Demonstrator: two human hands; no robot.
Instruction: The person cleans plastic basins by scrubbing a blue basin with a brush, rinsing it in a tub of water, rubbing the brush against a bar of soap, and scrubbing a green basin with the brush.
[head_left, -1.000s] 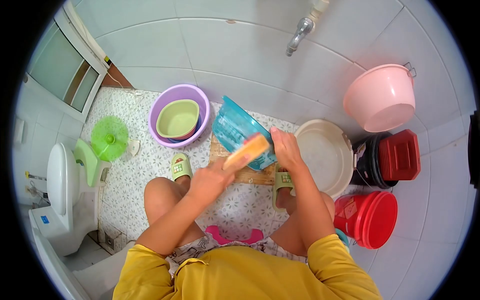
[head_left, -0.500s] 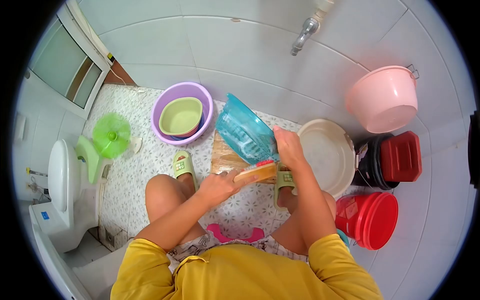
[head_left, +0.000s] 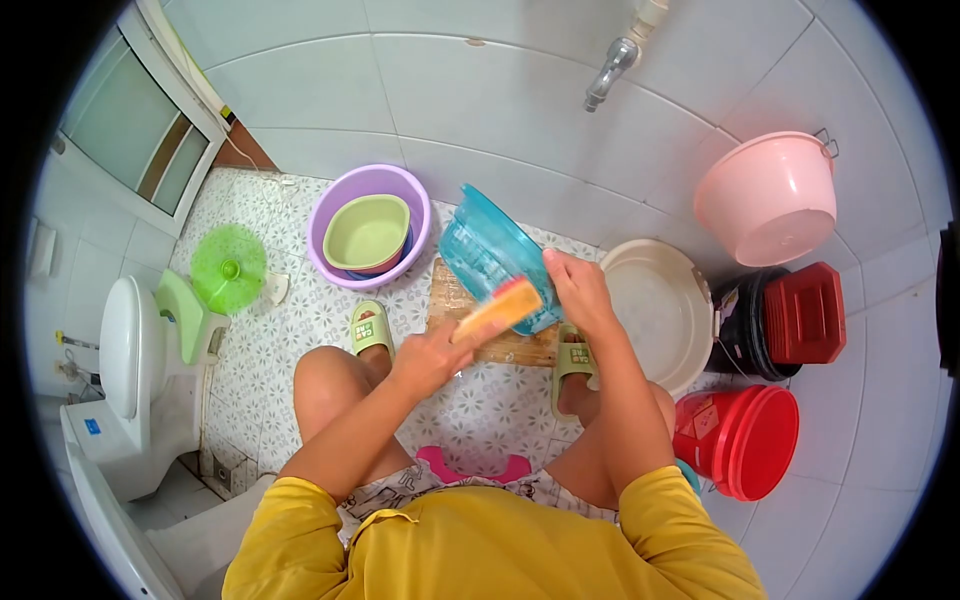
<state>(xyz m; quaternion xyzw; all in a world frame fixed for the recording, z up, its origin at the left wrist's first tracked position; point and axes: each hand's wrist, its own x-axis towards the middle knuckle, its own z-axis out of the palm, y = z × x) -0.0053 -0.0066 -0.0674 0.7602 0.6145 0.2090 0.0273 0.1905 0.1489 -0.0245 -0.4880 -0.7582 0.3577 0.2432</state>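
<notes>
A translucent blue plastic basin (head_left: 487, 240) stands tilted on its edge over a wooden board (head_left: 447, 297) on the floor. My right hand (head_left: 578, 290) is closed on the basin's right-hand rim, thumb on top. In my left hand (head_left: 432, 360) is a scrubbing brush (head_left: 503, 308) with a wooden back and pinkish-red bristles, slightly blurred. The brush lies across the lower part of the basin, its bristles toward the basin's surface. From this angle I cannot tell whether the bristles touch it.
A purple basin (head_left: 318, 228) holding a green basin (head_left: 366, 232) stands at the back left. Right of my hands are a whitish basin (head_left: 655, 310), a red bucket (head_left: 765, 440) and a dark bucket (head_left: 738, 330). A pink bucket (head_left: 770, 195) hangs on the wall. Above is a tap (head_left: 610, 75).
My left hand has moved the brush up and tilted it more steeply against the basin. The basin has shifted only slightly in my right hand.
</notes>
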